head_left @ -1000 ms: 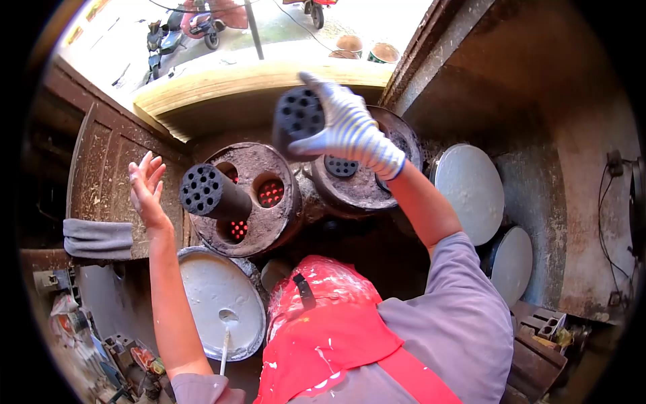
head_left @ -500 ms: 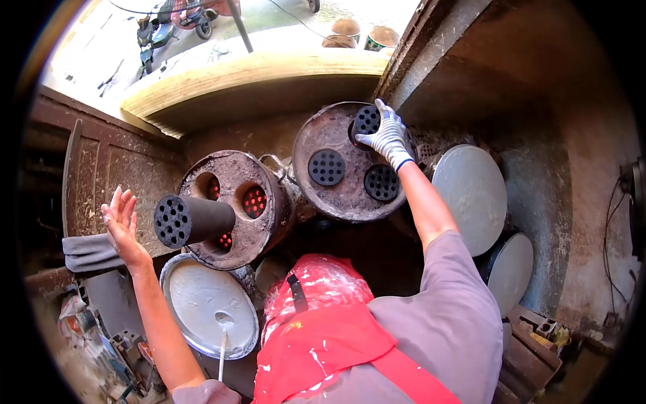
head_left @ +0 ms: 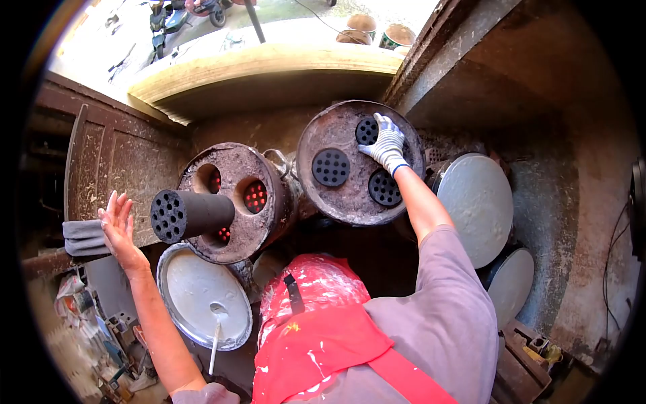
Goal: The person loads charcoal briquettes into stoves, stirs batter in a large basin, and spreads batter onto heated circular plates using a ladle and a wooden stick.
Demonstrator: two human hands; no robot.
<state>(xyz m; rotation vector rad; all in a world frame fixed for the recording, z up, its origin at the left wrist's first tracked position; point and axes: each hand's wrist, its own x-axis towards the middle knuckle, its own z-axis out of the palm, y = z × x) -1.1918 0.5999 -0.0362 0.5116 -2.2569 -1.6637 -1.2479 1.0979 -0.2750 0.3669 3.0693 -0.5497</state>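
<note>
My gloved right hand (head_left: pixel 386 143) has its fingers curved round the edge of a black briquette with holes (head_left: pixel 367 130), which sits low in the far opening of the right round stove (head_left: pixel 350 196). Two more briquettes (head_left: pixel 330 167) fill the other openings of that stove. Bare and raised, my left hand (head_left: pixel 118 225) has its fingers spread and holds nothing. Beside it, a tall black briquette (head_left: pixel 195 214) leans out over the left round stove (head_left: pixel 259 161). Red glowing coals (head_left: pixel 255 196) show in that stove's openings.
A tub of white paste (head_left: pixel 205 293) with a stick in it stands below the left stove. Two round pale lids (head_left: pixel 475 209) are at the right. A grey cloth (head_left: pixel 85 238) hangs at the left. Past the wooden ledge (head_left: pixel 269 59) are buckets and scooters.
My right hand has brought its briquette from above the right stove down into the far opening. My left hand has shifted left and lower in view, still spread.
</note>
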